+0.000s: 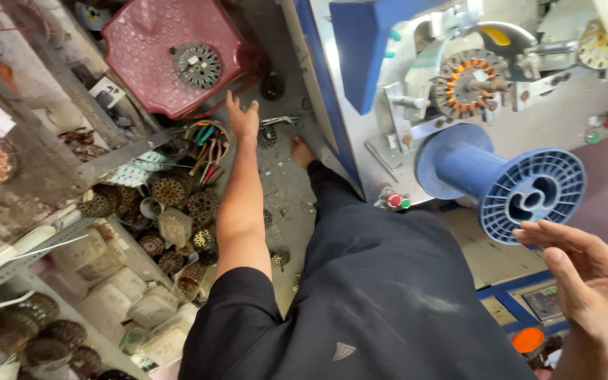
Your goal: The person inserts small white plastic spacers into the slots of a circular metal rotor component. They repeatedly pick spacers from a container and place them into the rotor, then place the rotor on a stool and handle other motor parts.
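The left hand (242, 118) stretches far down toward the floor, its fingers spread open and holding nothing. It hovers just beside a round container of coloured hand tools (205, 144) and near the corner of a dark red perforated plastic stool (156, 63). On that stool lies a round grey slotted metal stator core (197, 65). Left of the arm, a heap of copper-wound stator cores (170, 204) sits on the floor, with pale plastic jars (135, 302) on a shelf nearer the camera.

The right hand (589, 281) is raised at the near right, fingers loosely curled and open, gripping nothing; its fingertips (529, 232) sit just under the ribbed flange of a large blue plastic spool (508, 183). The spool juts from a grey and blue winding machine (388, 91), where a wound copper stator (469, 83) is mounted above it.
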